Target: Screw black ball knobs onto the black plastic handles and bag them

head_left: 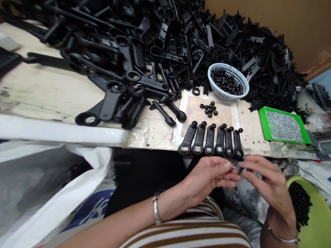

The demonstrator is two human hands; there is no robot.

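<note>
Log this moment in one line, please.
left hand: small shiny piece at thumb tip | right hand: fingertips close by, grip unclear | six black levers: row at table edge | green tray: silvery pieces

A workbench's pale surface (pixel 38 93) is evenly lit, apparently from above, while detail in the heaped black parts (pixel 160 34) at upper left is swallowed by shadow. Soft highlights are drawn along the row of black levers (pixel 210 139), which is rendered fairly sharply. Glints are thrown by the metal pins (pixel 284 125) and a silver bracelet (pixel 156 208); glare is caught on clear film (pixel 142 136) at the near edge. Fine detail is softened where the fingertips of the left hand (pixel 207 172) and right hand (pixel 269 179) are brought together. The outer margins are blurred and stretched by wide-angle distortion, the white bag (pixel 33 206) especially.
</note>
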